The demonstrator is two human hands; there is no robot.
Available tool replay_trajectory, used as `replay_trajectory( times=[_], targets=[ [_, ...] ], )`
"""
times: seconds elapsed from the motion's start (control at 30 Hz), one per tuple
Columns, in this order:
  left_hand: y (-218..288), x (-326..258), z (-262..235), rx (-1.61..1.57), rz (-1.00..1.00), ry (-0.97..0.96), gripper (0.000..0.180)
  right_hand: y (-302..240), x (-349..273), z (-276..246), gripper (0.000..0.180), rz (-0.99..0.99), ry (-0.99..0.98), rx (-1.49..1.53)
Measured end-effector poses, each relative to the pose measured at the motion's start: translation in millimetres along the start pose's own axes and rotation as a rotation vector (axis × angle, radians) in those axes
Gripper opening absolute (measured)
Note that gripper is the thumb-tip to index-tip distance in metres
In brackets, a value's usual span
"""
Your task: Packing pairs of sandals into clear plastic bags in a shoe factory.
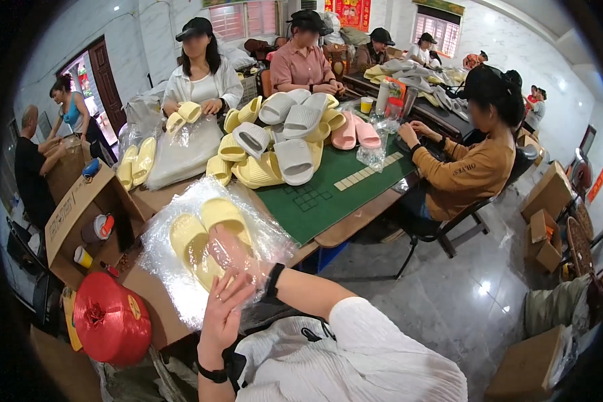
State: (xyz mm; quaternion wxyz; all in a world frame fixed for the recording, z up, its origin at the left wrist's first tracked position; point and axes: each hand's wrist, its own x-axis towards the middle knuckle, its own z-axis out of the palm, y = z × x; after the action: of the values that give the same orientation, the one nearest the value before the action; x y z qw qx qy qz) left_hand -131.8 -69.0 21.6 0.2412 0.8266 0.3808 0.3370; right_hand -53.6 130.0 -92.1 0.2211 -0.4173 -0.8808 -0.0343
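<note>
Two yellow slippers are under inspection: the left yellow slipper (187, 238) lies ahead and to the left of the right hand (231, 249), the right yellow slipper (224, 213) just beyond its fingertips. Both rest in a clear plastic bag (163, 269) on the desk (158, 300). The right hand appears to be under the film, reaching over the slippers' near part; whether its fingers are clamped on one or merely lie against it cannot be told. The left hand (225, 309), nearer the body, has its fingers spread apart, overlapping the near edge of the bag by the right wrist; no firm grip is seen. For sound work, it is judged that the left hand should hold the bag's near edge open and steady, while the right hand seats the slippers level and side by side, then withdraws flat so that the film is neither dragged nor torn. Orientation: both toe ends appear to point away from the hands; the long axes run roughly parallel, from near the right hand outward, leaning left. A mixed pile of slippers (296, 159) stands beyond the right hand.
</note>
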Motion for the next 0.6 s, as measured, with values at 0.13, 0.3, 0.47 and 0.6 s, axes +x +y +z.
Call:
replay_trajectory(
  times=[0.13, 0.3, 0.47, 0.6],
  targets=[
    [-10.1, -11.4, -7.1, 0.160, -0.038, 0.102, 0.050, -12.7, 9.5, 4.7, 0.021, 0.441, 0.020, 0.452],
    [-40.8, -34.9, 2.7, 0.240, -0.126, 0.231, 0.051, -10.2, -57.3, -30.1, 0.041, 0.202, 0.198, 0.992],
    [-39.8, -47.6, 2.2, 0.195, -0.154, 0.352, 0.050, -11.3, -109.7, -104.6, 0.061, -0.064, 0.008, 0.284],
    [-34.8, -48.7, 0.2, 0.151, -0.088, 0.404, 0.049, 14.8, -113.7, -83.5, 0.058, -0.229, -0.115, 0.070]
  ],
)
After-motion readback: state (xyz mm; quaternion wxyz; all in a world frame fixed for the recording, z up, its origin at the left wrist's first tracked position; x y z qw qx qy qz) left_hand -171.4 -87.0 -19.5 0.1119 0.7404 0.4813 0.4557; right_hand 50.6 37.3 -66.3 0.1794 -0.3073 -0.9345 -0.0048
